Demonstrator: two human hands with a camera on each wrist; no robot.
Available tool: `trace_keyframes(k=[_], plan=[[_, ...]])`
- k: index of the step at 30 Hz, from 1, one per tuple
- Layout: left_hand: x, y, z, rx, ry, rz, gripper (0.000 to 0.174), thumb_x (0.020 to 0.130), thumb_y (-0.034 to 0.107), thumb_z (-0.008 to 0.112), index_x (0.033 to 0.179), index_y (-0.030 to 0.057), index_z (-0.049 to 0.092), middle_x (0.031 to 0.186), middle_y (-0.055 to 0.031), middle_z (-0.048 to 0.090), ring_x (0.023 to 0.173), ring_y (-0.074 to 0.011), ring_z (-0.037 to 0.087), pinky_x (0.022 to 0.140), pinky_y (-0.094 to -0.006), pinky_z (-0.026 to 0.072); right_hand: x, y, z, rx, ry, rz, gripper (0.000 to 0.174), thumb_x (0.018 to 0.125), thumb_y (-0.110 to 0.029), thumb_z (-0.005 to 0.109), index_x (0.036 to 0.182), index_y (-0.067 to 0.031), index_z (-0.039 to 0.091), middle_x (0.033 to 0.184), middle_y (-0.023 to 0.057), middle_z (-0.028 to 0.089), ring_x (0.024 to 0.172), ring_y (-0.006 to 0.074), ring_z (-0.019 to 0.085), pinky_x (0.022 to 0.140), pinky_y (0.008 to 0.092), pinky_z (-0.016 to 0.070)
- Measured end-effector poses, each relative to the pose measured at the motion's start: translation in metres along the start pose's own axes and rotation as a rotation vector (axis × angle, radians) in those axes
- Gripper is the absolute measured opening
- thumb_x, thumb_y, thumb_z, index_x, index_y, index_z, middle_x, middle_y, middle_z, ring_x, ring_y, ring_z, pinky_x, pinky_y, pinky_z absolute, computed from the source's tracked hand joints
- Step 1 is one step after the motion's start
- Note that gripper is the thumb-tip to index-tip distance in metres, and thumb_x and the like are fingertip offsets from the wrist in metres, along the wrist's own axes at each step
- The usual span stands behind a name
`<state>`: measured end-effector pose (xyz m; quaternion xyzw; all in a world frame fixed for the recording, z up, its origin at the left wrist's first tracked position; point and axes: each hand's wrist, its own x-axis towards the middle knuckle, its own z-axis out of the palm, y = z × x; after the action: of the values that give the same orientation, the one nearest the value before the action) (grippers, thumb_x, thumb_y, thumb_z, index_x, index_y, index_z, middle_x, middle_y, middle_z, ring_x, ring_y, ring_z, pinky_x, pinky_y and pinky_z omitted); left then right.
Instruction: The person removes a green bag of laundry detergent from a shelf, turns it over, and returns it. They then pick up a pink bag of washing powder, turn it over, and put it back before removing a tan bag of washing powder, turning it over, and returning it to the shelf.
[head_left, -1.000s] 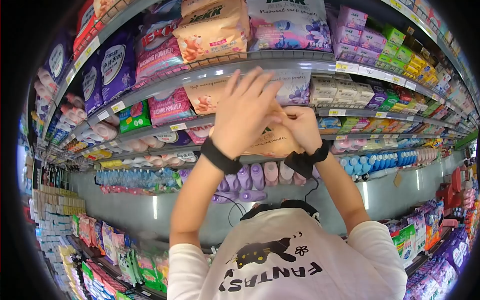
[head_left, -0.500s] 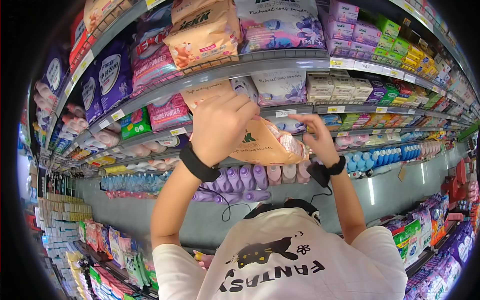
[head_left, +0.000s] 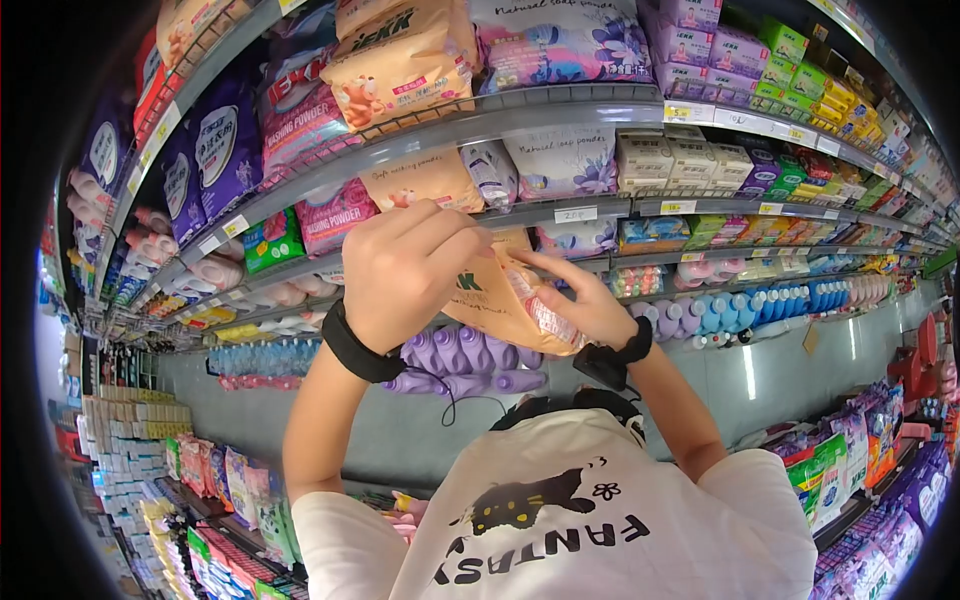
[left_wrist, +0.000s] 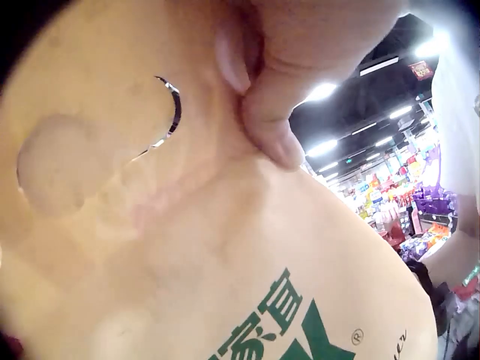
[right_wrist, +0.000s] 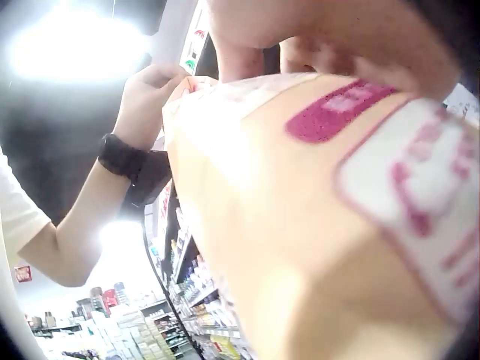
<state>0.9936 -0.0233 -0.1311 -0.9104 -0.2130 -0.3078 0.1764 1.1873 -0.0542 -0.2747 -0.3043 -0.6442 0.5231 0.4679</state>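
Note:
An orange bag of washing powder (head_left: 495, 295) with green lettering is held in the air in front of the shelves. My left hand (head_left: 440, 255) grips its upper end, fingers curled over the top; the left wrist view shows a finger (left_wrist: 262, 112) pressed into the orange bag (left_wrist: 187, 247). My right hand (head_left: 565, 300) holds the bag's lower end by the pink and white label, thumb along its face. In the right wrist view the bag (right_wrist: 285, 225) fills the frame and my left hand (right_wrist: 146, 97) pinches its far corner.
Metal shelves (head_left: 560, 105) carry more powder bags (head_left: 400, 60), soap boxes (head_left: 690, 160) and price tags. Purple bottles (head_left: 470, 355) stand behind the held bag and blue bottles (head_left: 740, 310) to the right. More goods line the aisle's other side (head_left: 230, 500).
The orange bag has come off the shelf and down toward me. My right hand, open in the air half a second ago, now holds the bag's lower end. Both hands have dropped lower.

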Motion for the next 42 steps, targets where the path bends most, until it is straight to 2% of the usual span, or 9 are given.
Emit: trace_keyframes(k=[13, 16, 19, 23, 24, 28, 31, 36, 42], plan=[[-0.025, -0.002, -0.009, -0.025, -0.054, -0.106, 0.013, 0.057, 0.002, 0.062, 0.069, 0.008, 0.061, 0.066, -0.0016, 0.061, 0.054, -0.0164, 0.055, 0.046, -0.0268, 0.042, -0.001, 0.007, 0.019, -0.325, 0.116, -0.07, 0.025, 0.085, -0.011, 0.053, 0.108, -0.0016, 0.058, 0.102, 0.016, 0.061, 0.092, 0.0322, 0.059, 0.078, 0.0338, 0.0459], [-0.031, 0.002, -0.011, -0.027, -0.054, -0.133, 0.011, 0.057, 0.005, 0.06, 0.067, 0.0108, 0.06, 0.063, 0.0, 0.057, 0.054, -0.016, 0.053, 0.045, -0.0274, 0.0409, -0.006, 0.013, 0.018, -0.393, 0.164, -0.078, 0.022, 0.086, -0.006, 0.052, 0.105, 0.0011, 0.059, 0.088, 0.0117, 0.066, 0.076, 0.0167, 0.063, 0.069, 0.0255, 0.0473], [-0.035, 0.003, -0.01, -0.037, -0.044, -0.148, 0.011, 0.057, 0.006, 0.06, 0.066, 0.0123, 0.06, 0.061, 0.0008, 0.055, 0.054, -0.0157, 0.052, 0.044, -0.0281, 0.0398, -0.008, 0.0, 0.011, -0.272, 0.162, 0.03, 0.019, 0.086, -0.006, 0.052, 0.1, 0.0028, 0.061, 0.081, 0.0094, 0.066, 0.071, 0.0127, 0.061, 0.065, 0.0247, 0.0469], [-0.033, 0.007, -0.011, -0.065, -0.028, -0.167, 0.011, 0.057, 0.006, 0.06, 0.066, 0.0123, 0.06, 0.06, 0.001, 0.055, 0.053, -0.0156, 0.051, 0.042, -0.0286, 0.0389, -0.011, -0.003, -0.009, 0.053, 0.021, 0.151, 0.023, 0.087, -0.011, 0.053, 0.105, 0.0025, 0.059, 0.104, 0.0099, 0.062, 0.092, 0.0139, 0.058, 0.081, 0.0259, 0.0438], [-0.03, 0.009, -0.014, -0.072, -0.05, -0.165, 0.012, 0.057, 0.004, 0.06, 0.066, 0.0108, 0.06, 0.062, 0.0002, 0.057, 0.052, -0.0159, 0.051, 0.043, -0.0279, 0.0393, -0.016, 0.007, -0.022, -0.09, -0.137, 0.049, 0.041, 0.086, -0.016, 0.055, 0.123, 0.0, 0.047, 0.126, 0.0122, 0.049, 0.114, 0.0181, 0.047, 0.095, 0.029, 0.0363], [-0.025, 0.018, -0.029, -0.06, -0.131, -0.152, 0.014, 0.056, -0.001, 0.061, 0.067, 0.0075, 0.06, 0.066, -0.0014, 0.061, 0.052, -0.0166, 0.052, 0.045, -0.0268, 0.0402, -0.042, 0.029, -0.009, 0.058, -0.128, 0.104, 0.096, 0.067, -0.027, 0.077, 0.138, -0.0036, 0.016, 0.142, 0.0138, 0.025, 0.132, 0.0227, 0.024, 0.107, 0.0346, 0.0214], [-0.028, 0.02, -0.024, -0.035, -0.14, -0.146, 0.013, 0.057, 0.0, 0.06, 0.067, 0.0072, 0.06, 0.066, -0.0013, 0.061, 0.052, -0.0164, 0.051, 0.044, -0.0274, 0.0402, -0.041, 0.023, 0.015, -0.243, -0.072, -0.071, 0.102, 0.061, -0.025, 0.081, 0.137, -0.0019, 0.019, 0.142, 0.014, 0.026, 0.133, 0.0233, 0.023, 0.108, 0.0354, 0.0187], [-0.033, 0.017, -0.025, -0.019, -0.159, -0.16, 0.013, 0.057, 0.0, 0.061, 0.067, 0.007, 0.06, 0.066, -0.0015, 0.061, 0.053, -0.0167, 0.052, 0.045, -0.0274, 0.0409, -0.034, 0.029, 0.054, -0.348, 0.186, 0.0, 0.087, 0.065, -0.016, 0.076, 0.135, -0.0026, 0.026, 0.129, 0.0162, 0.041, 0.122, 0.0294, 0.037, 0.102, 0.038, 0.0272], [-0.047, 0.007, -0.023, -0.006, -0.085, -0.192, 0.011, 0.056, 0.005, 0.061, 0.064, 0.0108, 0.06, 0.063, 0.0009, 0.057, 0.053, -0.0152, 0.053, 0.041, -0.0285, 0.0394, -0.032, 0.039, 0.047, -0.447, 0.143, -0.083, 0.071, 0.072, -0.014, 0.071, 0.131, -0.0017, 0.034, 0.125, 0.0154, 0.045, 0.116, 0.028, 0.043, 0.097, 0.0359, 0.0325]])
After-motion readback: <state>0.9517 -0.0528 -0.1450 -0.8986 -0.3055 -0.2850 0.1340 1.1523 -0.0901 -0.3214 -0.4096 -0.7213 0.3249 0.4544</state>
